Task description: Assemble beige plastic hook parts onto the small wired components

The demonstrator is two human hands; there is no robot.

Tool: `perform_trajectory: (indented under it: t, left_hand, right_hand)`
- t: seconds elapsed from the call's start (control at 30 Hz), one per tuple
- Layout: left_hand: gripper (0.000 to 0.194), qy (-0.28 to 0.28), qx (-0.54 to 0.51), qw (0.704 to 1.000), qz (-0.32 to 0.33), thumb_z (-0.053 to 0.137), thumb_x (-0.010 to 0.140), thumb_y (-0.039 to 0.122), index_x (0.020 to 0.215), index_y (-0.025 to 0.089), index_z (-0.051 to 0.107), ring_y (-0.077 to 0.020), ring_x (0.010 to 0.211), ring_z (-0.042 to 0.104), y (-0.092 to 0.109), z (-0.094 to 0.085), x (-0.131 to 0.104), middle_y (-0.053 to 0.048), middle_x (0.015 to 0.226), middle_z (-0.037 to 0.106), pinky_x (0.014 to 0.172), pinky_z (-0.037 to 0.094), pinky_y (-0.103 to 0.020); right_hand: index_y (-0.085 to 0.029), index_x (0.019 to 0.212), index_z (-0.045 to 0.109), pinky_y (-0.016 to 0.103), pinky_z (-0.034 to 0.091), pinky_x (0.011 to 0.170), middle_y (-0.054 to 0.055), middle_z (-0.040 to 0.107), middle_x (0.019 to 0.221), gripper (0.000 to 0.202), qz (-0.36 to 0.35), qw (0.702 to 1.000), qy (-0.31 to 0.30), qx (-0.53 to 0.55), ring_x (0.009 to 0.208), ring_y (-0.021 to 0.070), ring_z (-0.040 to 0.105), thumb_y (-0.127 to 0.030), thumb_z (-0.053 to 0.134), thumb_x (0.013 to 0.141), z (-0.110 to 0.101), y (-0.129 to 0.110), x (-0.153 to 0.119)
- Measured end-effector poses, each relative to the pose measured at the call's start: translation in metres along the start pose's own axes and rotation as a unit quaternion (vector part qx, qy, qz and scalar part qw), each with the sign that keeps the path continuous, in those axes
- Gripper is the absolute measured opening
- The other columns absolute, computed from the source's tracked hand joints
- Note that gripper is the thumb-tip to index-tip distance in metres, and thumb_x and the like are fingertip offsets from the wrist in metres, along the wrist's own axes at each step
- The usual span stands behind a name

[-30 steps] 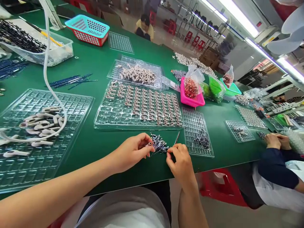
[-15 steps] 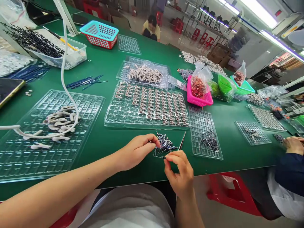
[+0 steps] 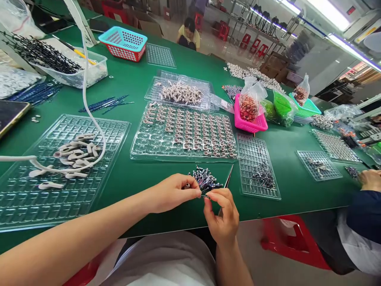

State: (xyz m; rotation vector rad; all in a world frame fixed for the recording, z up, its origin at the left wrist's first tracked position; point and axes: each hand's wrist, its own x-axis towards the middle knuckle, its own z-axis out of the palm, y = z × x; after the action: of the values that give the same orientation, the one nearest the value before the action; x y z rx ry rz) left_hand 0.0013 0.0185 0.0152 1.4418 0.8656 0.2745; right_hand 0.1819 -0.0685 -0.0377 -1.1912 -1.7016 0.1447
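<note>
My left hand [image 3: 175, 193] is closed in a pinch, with a small round-ended earphone shell [image 3: 187, 185] held against its curled fingers. Facing it, my right hand [image 3: 223, 214] pinches a tiny dark part [image 3: 206, 195] on a thin wire, and the fingertips of both hands nearly meet there. Just beyond them lies a pile of small dark wired parts [image 3: 205, 178]. Metal tweezers [image 3: 229, 176] rest beside that pile, above my right hand. Behind it, a clear tray [image 3: 149, 149] holds rows of earphone shells.
A clear tray with loose white shells [image 3: 77, 155] lies left, under a white cable [image 3: 85, 87]. Another tray with dark parts [image 3: 262, 174] lies right, near a pink basket [image 3: 250, 124]. A co-worker's hand [image 3: 370, 179] shows at the far right.
My left hand's fingertips have come down and right to meet the part at my right fingertips. The shell in my left hand now shows more clearly. My right hand has shifted slightly left.
</note>
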Motion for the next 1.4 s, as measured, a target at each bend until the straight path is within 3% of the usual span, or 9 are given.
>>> perform_trajectory:
  t: [0.2, 0.43, 0.7, 0.8, 0.9, 1.0, 1.2, 1.4]
  left_hand:
    - [0.030, 0.017, -0.027, 0.999, -0.013, 0.060, 0.082, 0.046, 0.073, 0.017, 0.061, -0.0108, 0.056, 0.035, 0.003, 0.003, 0.000, 0.006, 0.059, 0.043, 0.053, 0.029, -0.024]
    - [0.037, 0.038, -0.034, 0.999, -0.002, 0.059, 0.082, 0.053, 0.076, 0.016, 0.062, -0.0108, 0.056, 0.036, 0.001, 0.005, 0.000, 0.006, 0.059, 0.043, 0.050, 0.030, -0.023]
    - [0.025, 0.075, 0.056, 0.993, 0.068, 0.054, 0.088, 0.037, 0.080, 0.016, 0.065, -0.0117, 0.059, 0.042, 0.001, 0.011, -0.004, 0.003, 0.064, 0.050, 0.055, 0.034, -0.023]
    - [0.017, 0.131, 0.162, 0.963, 0.173, 0.054, 0.089, 0.026, 0.081, 0.017, 0.067, -0.0119, 0.061, 0.048, -0.005, 0.014, -0.006, 0.001, 0.067, 0.056, 0.057, 0.037, -0.023]
    - [0.016, 0.174, 0.272, 0.906, 0.273, 0.053, 0.090, 0.019, 0.084, 0.017, 0.067, -0.0120, 0.060, 0.050, -0.011, 0.015, -0.005, 0.000, 0.067, 0.058, 0.057, 0.037, -0.023]
    - [0.017, 0.192, 0.347, 0.856, 0.332, 0.052, 0.091, 0.016, 0.085, 0.015, 0.067, -0.0126, 0.059, 0.050, -0.014, 0.015, -0.005, -0.001, 0.067, 0.059, 0.054, 0.034, -0.024]
    - [0.022, 0.185, 0.430, 0.811, 0.350, 0.048, 0.094, 0.017, 0.082, 0.017, 0.066, -0.0141, 0.060, 0.048, -0.011, 0.013, -0.007, -0.001, 0.066, 0.056, 0.053, 0.031, -0.027]
    - [0.024, 0.181, 0.462, 0.791, 0.357, 0.046, 0.092, 0.015, 0.077, 0.018, 0.065, -0.0140, 0.058, 0.045, -0.010, 0.013, -0.008, 0.000, 0.064, 0.054, 0.052, 0.031, -0.027]
  right_hand:
    - [-0.026, 0.115, 0.057, 0.037, 0.057, 0.074, 0.004, 0.068, 0.094, 0.034, 0.025, 1.000, -0.005, 0.005, 0.085, 0.0182, 0.066, -0.008, 0.063, 0.087, -0.001, 0.000, 0.000]
    - [-0.024, 0.103, 0.061, 0.033, 0.054, 0.075, 0.002, 0.067, 0.090, 0.019, 0.069, 0.997, -0.030, 0.020, 0.084, 0.0167, 0.065, -0.012, 0.061, 0.089, -0.002, -0.001, 0.001]
    - [-0.022, 0.093, 0.063, 0.026, 0.048, 0.061, 0.001, 0.067, 0.082, 0.006, 0.144, 0.988, -0.053, 0.034, 0.070, 0.0133, 0.061, -0.020, 0.058, 0.093, -0.008, -0.004, 0.002]
    - [-0.021, 0.090, 0.064, 0.025, 0.046, 0.059, 0.000, 0.065, 0.079, 0.006, 0.161, 0.984, -0.058, 0.043, 0.067, 0.0127, 0.060, -0.022, 0.058, 0.093, -0.009, -0.004, 0.002]
    - [-0.020, 0.088, 0.063, 0.024, 0.045, 0.057, 0.000, 0.063, 0.076, 0.009, 0.175, 0.981, -0.061, 0.057, 0.065, 0.0122, 0.058, -0.024, 0.057, 0.093, -0.009, -0.004, 0.002]
    - [-0.020, 0.086, 0.063, 0.025, 0.044, 0.057, 0.000, 0.062, 0.073, 0.013, 0.191, 0.976, -0.066, 0.077, 0.064, 0.0124, 0.057, -0.026, 0.055, 0.094, -0.009, -0.003, 0.002]
    - [-0.020, 0.081, 0.061, 0.024, 0.041, 0.058, -0.001, 0.057, 0.071, 0.017, 0.225, 0.967, -0.055, 0.109, 0.063, 0.0115, 0.053, -0.027, 0.054, 0.095, -0.010, -0.001, -0.002]
    - [-0.020, 0.079, 0.060, 0.023, 0.039, 0.055, -0.003, 0.054, 0.069, 0.019, 0.255, 0.958, -0.018, 0.127, 0.060, 0.0105, 0.050, -0.028, 0.054, 0.095, -0.009, 0.000, -0.005]
